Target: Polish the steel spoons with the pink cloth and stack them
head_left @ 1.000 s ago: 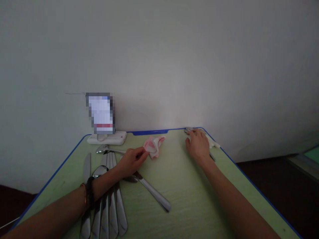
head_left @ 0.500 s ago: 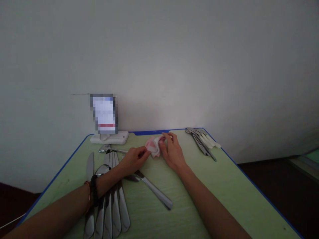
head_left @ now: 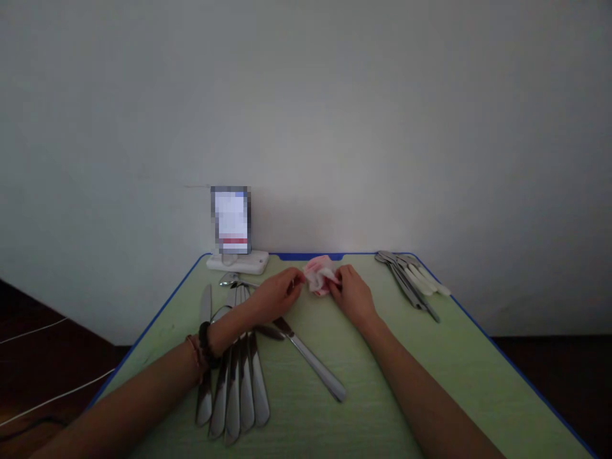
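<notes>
A crumpled pink and white cloth (head_left: pixel 319 275) lies at the far middle of the table, between my hands. With its fingers pinched together, my left hand (head_left: pixel 280 293) has hold of the cloth's left edge. On the other side my right hand (head_left: pixel 356 296) is closed, thumb and fingers on the cloth's right edge. Beneath my left forearm are several metal knives (head_left: pixel 246 376), partly covered by it. A spoon (head_left: pixel 230 279) lies beyond them, its handle running behind my left hand. Another knife (head_left: pixel 318 366) rests slantwise in front of my hands.
A screen (head_left: pixel 233 220), blurred out, stands on a white base (head_left: pixel 239 261) at the back left. Several spoons and other cutlery, some with white handles (head_left: pixel 425 279), lie at the back right. The green table (head_left: pixel 382 408) has a blue rim and meets the wall (head_left: pixel 325 127).
My right hand's fingers, which were raised and spread over the cloth, have closed on its right edge. The cloth's folds have changed shape. The whole view has shifted, so things appear further right.
</notes>
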Available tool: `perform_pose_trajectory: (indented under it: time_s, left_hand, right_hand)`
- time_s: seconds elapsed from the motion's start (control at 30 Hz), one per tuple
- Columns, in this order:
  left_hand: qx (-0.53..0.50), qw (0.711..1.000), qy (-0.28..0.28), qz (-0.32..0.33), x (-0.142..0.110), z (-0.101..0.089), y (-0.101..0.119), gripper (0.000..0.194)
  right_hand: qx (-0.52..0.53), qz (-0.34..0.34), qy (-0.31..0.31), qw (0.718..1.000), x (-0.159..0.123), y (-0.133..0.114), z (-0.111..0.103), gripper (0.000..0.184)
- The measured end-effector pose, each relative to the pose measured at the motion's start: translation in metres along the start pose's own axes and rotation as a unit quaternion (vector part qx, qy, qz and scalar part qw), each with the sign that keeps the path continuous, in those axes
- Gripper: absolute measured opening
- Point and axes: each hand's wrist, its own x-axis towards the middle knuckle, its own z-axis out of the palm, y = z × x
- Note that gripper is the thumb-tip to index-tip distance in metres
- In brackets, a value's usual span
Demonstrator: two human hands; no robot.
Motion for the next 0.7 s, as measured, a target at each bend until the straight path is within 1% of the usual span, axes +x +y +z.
perform_pose_trajectory:
  time_s: [0.07, 0.1, 0.13, 0.2, 0.27, 0.33, 0.4, 0.47, 0.5, 0.57, 0.63, 0.7]
  left_hand:
    - [0.053, 0.998, -0.014, 0.033, 0.003, -0.008, -0.003, 0.018]
    - [0.081, 0.996, -0.016, 0.029, 0.005, -0.013, -0.006, 0.023]
    - [0.107, 0.994, -0.025, 0.011, 0.007, -0.019, -0.008, 0.029]
    - [0.138, 0.987, -0.077, -0.020, 0.010, -0.031, -0.012, 0.037]
    - [0.145, 0.979, -0.136, -0.032, 0.011, -0.042, -0.011, 0.040]
    - [0.141, 0.972, -0.183, -0.045, 0.011, -0.052, -0.005, 0.044]
    - [0.131, 0.961, -0.229, -0.080, 0.008, -0.059, 0.006, 0.050]
    - [0.147, 0.938, -0.282, -0.139, 0.003, -0.062, 0.020, 0.051]
    - [0.169, 0.928, -0.295, -0.152, -0.001, -0.063, 0.026, 0.048]
    - [0.217, 0.915, -0.293, -0.172, -0.008, -0.063, 0.037, 0.042]
    - [0.226, 0.909, -0.309, -0.168, -0.014, -0.060, 0.043, 0.041]
    - [0.216, 0.911, -0.315, -0.153, -0.017, -0.056, 0.044, 0.037]
  right_hand:
    - [-0.028, 0.011, -0.021, 0.999, -0.001, 0.001, -0.002, 0.016]
    - [-0.038, 0.011, -0.028, 0.999, -0.001, 0.002, -0.004, 0.017]
    - [-0.046, 0.008, -0.032, 0.998, -0.002, 0.002, -0.005, 0.019]
    - [-0.052, -0.006, -0.036, 0.998, -0.003, 0.002, -0.006, 0.020]
    - [-0.052, -0.018, -0.039, 0.998, -0.004, 0.002, -0.007, 0.019]
    - [-0.050, -0.020, -0.038, 0.998, -0.004, 0.002, -0.007, 0.019]
    - [-0.051, -0.018, -0.038, 0.998, -0.004, 0.002, -0.007, 0.019]
    - [-0.053, -0.017, -0.036, 0.998, -0.003, 0.002, -0.007, 0.020]
    - [-0.054, -0.017, -0.035, 0.998, -0.003, 0.001, -0.007, 0.020]
    - [-0.056, -0.014, -0.036, 0.998, -0.002, 0.001, -0.007, 0.021]
    - [-0.060, -0.012, -0.040, 0.997, -0.001, 0.000, -0.007, 0.021]
    - [-0.067, -0.013, -0.043, 0.997, 0.000, 0.000, -0.007, 0.020]
